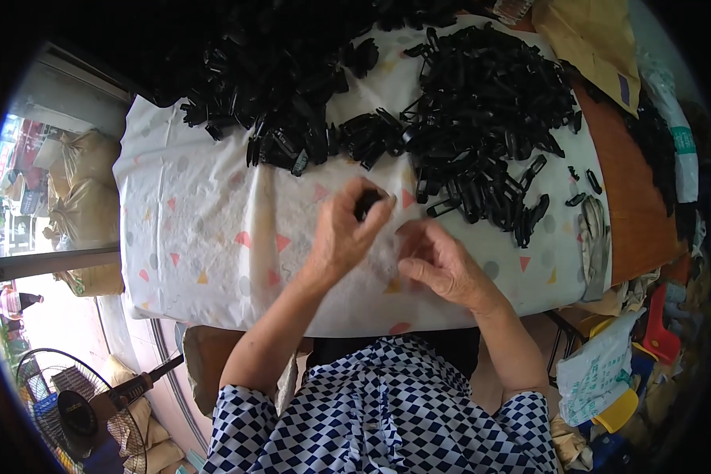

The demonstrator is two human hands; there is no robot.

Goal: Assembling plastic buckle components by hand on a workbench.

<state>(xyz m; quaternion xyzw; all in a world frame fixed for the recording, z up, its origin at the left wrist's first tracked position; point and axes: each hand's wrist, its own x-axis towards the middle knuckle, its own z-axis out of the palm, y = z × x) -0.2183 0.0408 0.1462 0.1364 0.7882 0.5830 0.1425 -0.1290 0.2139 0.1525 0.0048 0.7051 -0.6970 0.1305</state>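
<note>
A: Where do we find the small black piece (366, 205)?
B: We see it above the middle of the tablecloth (205, 221), in the person's left hand (344, 227). The thumb and fingers close around it, so its outline is partly hidden from us.

A: And the right hand (444, 267)?
B: We find it above the tablecloth too, just right of its middle. Its fingers curl loosely and the thumb stands apart from them. The fingertips blur, so we cannot tell whether anything sits behind them.

A: What else do we have on the tablecloth?
B: A large right heap (490, 87) of glossy black parts covers its far right portion, and a left heap (292, 103) spreads across its far middle. Near its right edge we notice a pale crumpled cloth (592, 237), with a few loose black bits (593, 181) just beyond.

A: And around it?
B: Left of the tablecloth we see bulging tan sacks (87, 209), and at its near left, a black fan (77, 412). A brown paper bag (592, 43) lies past its far right corner. At its near side we see the person's blue-and-white checked shirt (387, 411).
</note>
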